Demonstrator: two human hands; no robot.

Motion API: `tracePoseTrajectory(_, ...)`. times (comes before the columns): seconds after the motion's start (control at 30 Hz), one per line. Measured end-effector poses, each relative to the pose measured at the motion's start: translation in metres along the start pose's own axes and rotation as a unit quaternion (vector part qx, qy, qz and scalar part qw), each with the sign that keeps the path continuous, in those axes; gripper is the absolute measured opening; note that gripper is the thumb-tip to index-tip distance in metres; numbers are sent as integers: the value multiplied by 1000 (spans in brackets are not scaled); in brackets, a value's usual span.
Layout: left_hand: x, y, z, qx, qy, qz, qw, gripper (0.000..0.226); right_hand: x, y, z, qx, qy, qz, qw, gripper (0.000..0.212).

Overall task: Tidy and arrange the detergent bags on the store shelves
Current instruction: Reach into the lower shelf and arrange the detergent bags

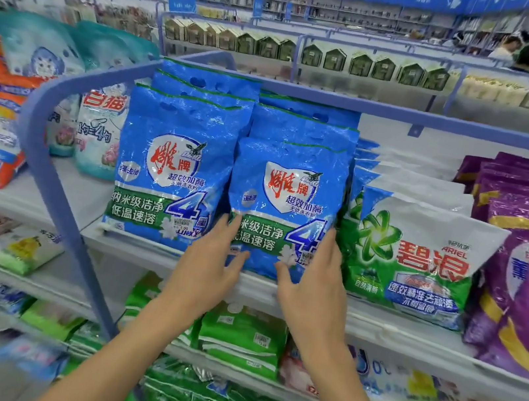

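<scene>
**Blue detergent bag held at both lower edges on the upper shelf**

A glossy, crinkled plastic pouch, the front blue bag (285, 200), is seen standing upright at the front edge of the white shelf (385, 327). Its film is bright blue and wrinkled and catches the light. A white shield with red characters is printed in the middle, a green band with white characters runs across the lower part, and a large "4" is shown at the lower right. More bags of the same kind are stacked behind it, and a second row of blue bags (171, 168) stands just beside it on the left, slightly taller in view.

To the right, a white-and-green bag (417, 255) with red characters is leant back against its row, touching the held bag's right side. Soft purple bags (523, 262) are ranged further right. A rounded blue metal rail (60, 202) bounds the shelf on the left.

The left hand (212, 261) is laid along the bag's lower left edge, fingers pointing up and thumb pressed on the front. The right hand (310, 277) mirrors it on the lower right edge. The bag is thus gripped between both hands, with both forearms raised from below.
</scene>
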State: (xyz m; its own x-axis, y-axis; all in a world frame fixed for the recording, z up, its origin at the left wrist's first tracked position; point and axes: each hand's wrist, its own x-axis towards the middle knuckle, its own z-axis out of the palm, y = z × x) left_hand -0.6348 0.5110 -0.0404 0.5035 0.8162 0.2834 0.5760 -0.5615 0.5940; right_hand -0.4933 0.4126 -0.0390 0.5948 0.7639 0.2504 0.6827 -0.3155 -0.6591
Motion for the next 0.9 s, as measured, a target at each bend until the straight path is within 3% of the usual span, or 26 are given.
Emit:
tracePoseTrajectory(0.23, -70, -29, -21, -24, -2, 16, 1000, 54, -49, -9, 1, 42, -13, -6, 999, 70)
tracePoseTrajectory(0.47, -144, -90, -69, -45, 61, -78, 994, 55, -103, -75, 53, 71, -89, -69, 991, 61)
tracePoseTrajectory(0.9, -336, -285, -243, -16, 138, -274, 952, 50, -237, -238, 219, 79, -247, -143, 955, 58)
